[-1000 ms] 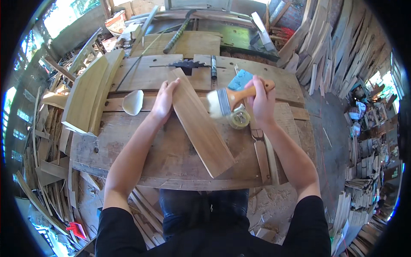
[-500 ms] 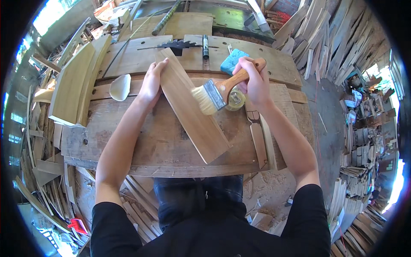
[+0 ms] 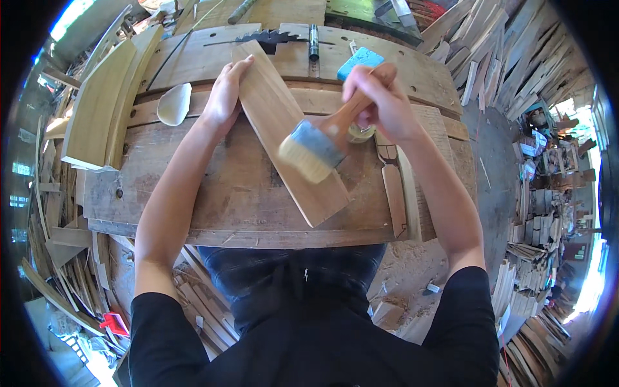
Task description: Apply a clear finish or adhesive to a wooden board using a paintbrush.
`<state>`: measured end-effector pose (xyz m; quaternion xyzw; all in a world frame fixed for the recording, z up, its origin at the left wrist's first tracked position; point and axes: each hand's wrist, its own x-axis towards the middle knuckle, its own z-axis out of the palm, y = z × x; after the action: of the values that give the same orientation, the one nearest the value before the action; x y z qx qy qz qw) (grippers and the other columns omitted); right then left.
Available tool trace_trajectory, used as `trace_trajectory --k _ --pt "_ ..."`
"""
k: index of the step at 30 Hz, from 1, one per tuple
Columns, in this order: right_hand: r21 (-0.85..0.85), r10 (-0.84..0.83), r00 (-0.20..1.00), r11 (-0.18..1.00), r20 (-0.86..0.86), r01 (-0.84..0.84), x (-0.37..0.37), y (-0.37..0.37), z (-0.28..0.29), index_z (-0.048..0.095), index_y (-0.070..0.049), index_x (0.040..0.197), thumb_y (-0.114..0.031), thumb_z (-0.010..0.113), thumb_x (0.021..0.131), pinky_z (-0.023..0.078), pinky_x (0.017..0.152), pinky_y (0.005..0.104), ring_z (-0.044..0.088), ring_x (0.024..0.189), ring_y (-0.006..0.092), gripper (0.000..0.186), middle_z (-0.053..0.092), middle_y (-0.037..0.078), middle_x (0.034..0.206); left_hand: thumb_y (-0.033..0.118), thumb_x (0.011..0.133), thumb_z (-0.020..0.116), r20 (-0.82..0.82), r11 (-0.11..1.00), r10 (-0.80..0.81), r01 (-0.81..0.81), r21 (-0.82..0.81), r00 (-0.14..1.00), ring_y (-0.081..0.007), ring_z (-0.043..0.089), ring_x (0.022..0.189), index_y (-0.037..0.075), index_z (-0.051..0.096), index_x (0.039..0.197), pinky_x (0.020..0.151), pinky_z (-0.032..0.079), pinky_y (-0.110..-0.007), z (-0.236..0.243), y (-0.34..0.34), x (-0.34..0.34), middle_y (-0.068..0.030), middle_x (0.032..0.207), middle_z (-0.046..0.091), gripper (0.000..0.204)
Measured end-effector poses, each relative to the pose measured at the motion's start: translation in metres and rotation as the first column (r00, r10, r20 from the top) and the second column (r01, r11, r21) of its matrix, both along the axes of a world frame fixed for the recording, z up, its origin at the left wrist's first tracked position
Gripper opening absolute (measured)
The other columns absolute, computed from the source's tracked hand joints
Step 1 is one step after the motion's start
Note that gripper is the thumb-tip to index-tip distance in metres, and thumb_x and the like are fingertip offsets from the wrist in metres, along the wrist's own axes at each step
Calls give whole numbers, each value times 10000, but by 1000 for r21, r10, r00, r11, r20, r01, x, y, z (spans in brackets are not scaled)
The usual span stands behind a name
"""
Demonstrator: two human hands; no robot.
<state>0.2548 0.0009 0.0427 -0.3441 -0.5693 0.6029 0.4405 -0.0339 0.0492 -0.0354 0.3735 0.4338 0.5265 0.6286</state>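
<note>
My left hand [image 3: 224,91] grips the far end of a flat wooden board [image 3: 274,106], its fingers wrapped over the edge. The board slants across the workbench [image 3: 167,187], its near end toward me. In my right hand [image 3: 380,103] is a wide paintbrush [image 3: 313,145], held by its wooden handle, with the pale bristles over the lower half of the board. The brush is blurred, and whether the bristles touch the wood I cannot tell. Partly hidden beneath my right hand stands a small glass jar [image 3: 361,133]. Just beyond that hand lies a blue sponge [image 3: 360,61].
A white shell-like scraper [image 3: 174,104] lies left of the board. Farther back are a toothed dark blade [image 3: 274,39] and a black tube [image 3: 313,42]. Thin wooden pieces [image 3: 394,200] lie at right. Thick curved timbers [image 3: 106,106] stand at left; stacked offcuts [image 3: 503,58] fill the far right.
The paintbrush has swept toward me and slightly left along the board, its bristles now lower. My left hand keeps its hold on the board. The whole view has shifted a little.
</note>
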Motion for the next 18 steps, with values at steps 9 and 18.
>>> trace_trajectory --k 9,18 --pt "70 272 888 945 371 -319 5 0 -6 657 -83 744 -361 638 1000 345 435 207 491 511 36 379 588 -32 670 437 1015 554 -73 1000 -4 6 30 997 -228 605 1133 22 551 1324 1028 456 -394 9 -7 7 -100 1230 637 518" --pt "35 118 903 989 414 -145 4 5 -11 667 -95 871 -325 607 1015 341 444 212 511 553 45 279 601 -23 720 369 1012 540 349 934 -357 321 159 867 -263 649 964 46 620 1133 912 512 -403 -3 2 -12 -120 1048 674 354"
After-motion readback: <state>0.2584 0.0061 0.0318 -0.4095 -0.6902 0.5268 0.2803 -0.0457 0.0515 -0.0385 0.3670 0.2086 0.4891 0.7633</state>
